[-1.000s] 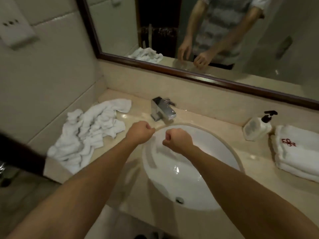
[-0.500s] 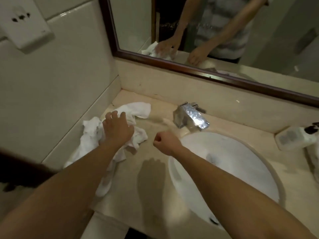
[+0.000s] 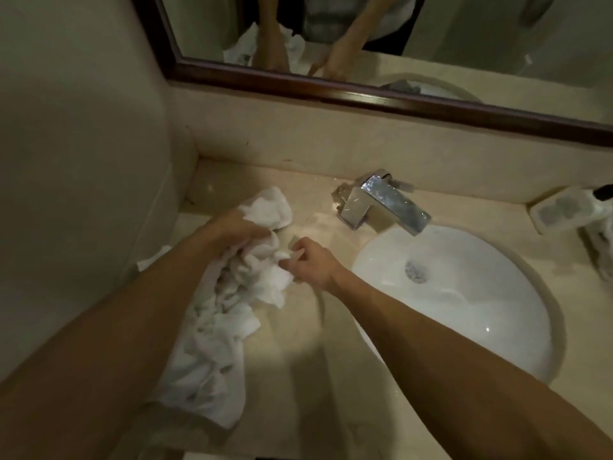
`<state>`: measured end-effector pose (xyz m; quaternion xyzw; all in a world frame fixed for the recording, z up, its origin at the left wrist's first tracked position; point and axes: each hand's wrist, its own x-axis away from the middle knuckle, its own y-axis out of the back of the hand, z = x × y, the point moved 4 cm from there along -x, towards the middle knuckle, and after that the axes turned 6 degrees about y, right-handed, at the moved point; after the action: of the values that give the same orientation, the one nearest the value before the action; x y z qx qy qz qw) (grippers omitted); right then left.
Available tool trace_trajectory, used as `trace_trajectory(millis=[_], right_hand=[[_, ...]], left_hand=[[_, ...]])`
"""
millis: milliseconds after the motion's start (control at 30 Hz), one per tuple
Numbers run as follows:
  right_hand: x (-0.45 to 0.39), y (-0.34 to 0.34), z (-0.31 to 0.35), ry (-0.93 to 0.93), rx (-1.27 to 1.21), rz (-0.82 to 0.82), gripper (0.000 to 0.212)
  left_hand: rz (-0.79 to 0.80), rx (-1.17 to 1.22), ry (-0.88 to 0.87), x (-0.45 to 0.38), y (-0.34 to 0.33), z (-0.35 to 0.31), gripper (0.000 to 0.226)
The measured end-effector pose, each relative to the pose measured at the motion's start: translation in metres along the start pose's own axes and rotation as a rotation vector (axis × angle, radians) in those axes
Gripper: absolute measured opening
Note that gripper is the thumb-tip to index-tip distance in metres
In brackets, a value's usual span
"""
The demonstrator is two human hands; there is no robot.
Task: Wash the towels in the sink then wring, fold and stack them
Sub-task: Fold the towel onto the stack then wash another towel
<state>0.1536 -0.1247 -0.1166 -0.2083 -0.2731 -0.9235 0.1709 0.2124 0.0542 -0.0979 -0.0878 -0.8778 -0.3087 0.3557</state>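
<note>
A crumpled white towel [image 3: 219,313] lies in a heap on the beige counter, left of the sink [image 3: 471,320]. My left hand [image 3: 238,227] grips the towel near its upper end, with a white fold sticking out above the fingers. My right hand [image 3: 311,263] pinches the towel's right edge, fingers curled into the cloth. The white oval sink basin holds no towel; its drain shows in the middle.
A chrome faucet [image 3: 381,204] stands behind the basin, spout over the bowl. A soap dispenser [image 3: 564,210] lies at the right edge, with a bit of white cloth [image 3: 602,247] below it. A wall closes the left side, and a dark-framed mirror [image 3: 365,91] runs above the backsplash.
My left hand went from a fist to the towel pile and now grips it. My right hand moved left from over the sink and took hold of the towel's edge.
</note>
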Motion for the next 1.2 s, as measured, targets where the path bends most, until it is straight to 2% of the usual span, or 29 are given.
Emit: trace_trajectory(millis=[100, 167, 200, 233, 267, 333, 400, 467, 500, 567, 633, 667, 733, 767, 833, 900, 1000, 1100, 1200], right_hand=[[-0.01, -0.011, 0.013, 0.025, -0.192, 0.078, 0.097], [-0.018, -0.005, 0.036, 0.134, -0.082, 0.003, 0.127], [-0.023, 0.005, 0.046, 0.191, -0.063, -0.068, 0.132], [-0.028, 0.02, 0.054, 0.236, -0.091, -0.127, 0.128], [-0.027, 0.037, 0.066, 0.256, -0.136, -0.145, 0.116], [-0.02, 0.065, 0.091, 0.255, -0.193, -0.124, 0.074], [-0.014, 0.083, 0.111, 0.274, -0.262, -0.114, 0.048], [-0.004, 0.101, 0.134, 0.326, -0.359, -0.206, 0.031], [0.001, 0.112, 0.145, 0.357, -0.395, -0.267, 0.026], [0.012, 0.139, 0.171, 0.439, -0.448, -0.367, 0.024], [0.023, 0.165, 0.193, 0.498, -0.503, -0.42, 0.021], [0.031, 0.177, 0.203, 0.523, -0.513, -0.437, 0.019], [0.047, 0.195, 0.22, 0.568, -0.515, -0.456, 0.019], [0.057, 0.201, 0.226, 0.606, -0.486, -0.472, 0.021], [0.077, 0.213, 0.233, 0.679, -0.358, -0.536, 0.026], [0.098, 0.227, 0.23, 0.718, -0.3, -0.622, 0.031], [0.13, 0.255, 0.218, 0.736, -0.376, -0.763, 0.03], [0.155, 0.281, 0.202, 0.745, -0.501, -0.837, 0.025], [0.181, 0.299, 0.181, 0.752, -0.383, -0.886, 0.026]], left_hand=[[0.067, 0.121, -0.021, 0.014, 0.018, -0.03, 0.049], [0.051, 0.122, -0.154, 0.034, 0.032, -0.06, 0.033], [0.072, 0.122, -0.224, 0.045, 0.038, -0.075, 0.029], [0.105, 0.134, -0.297, 0.059, 0.041, -0.09, 0.028], [0.12, 0.14, -0.359, 0.068, 0.043, -0.103, 0.029], [0.063, 0.183, -0.444, 0.082, 0.049, -0.123, 0.034], [0.008, 0.386, -0.473, 0.09, 0.056, -0.137, 0.037], [0.001, 0.63, -0.568, 0.099, 0.063, -0.149, 0.037], [-0.051, 0.683, -0.612, 0.1, 0.067, -0.152, 0.036], [-0.13, 0.754, -0.656, 0.1, 0.07, -0.152, 0.046], [-0.037, 0.752, -0.615, 0.093, 0.062, -0.144, 0.069], [0.073, 0.715, -0.608, 0.091, 0.053, -0.141, 0.075], [0.3, 0.628, -0.606, 0.092, 0.031, -0.138, 0.061], [0.342, 0.584, -0.624, 0.095, 0.023, -0.139, 0.051], [0.317, 0.517, -0.667, 0.103, 0.015, -0.144, 0.043], [0.245, 0.487, -0.686, 0.112, 0.014, -0.154, 0.05], [0.142, 0.441, -0.745, 0.131, 0.015, -0.179, 0.045], [0.082, 0.281, -0.796, 0.155, 0.003, -0.205, 0.041], [0.09, 0.229, -0.849, 0.172, -0.025, -0.219, 0.025]])
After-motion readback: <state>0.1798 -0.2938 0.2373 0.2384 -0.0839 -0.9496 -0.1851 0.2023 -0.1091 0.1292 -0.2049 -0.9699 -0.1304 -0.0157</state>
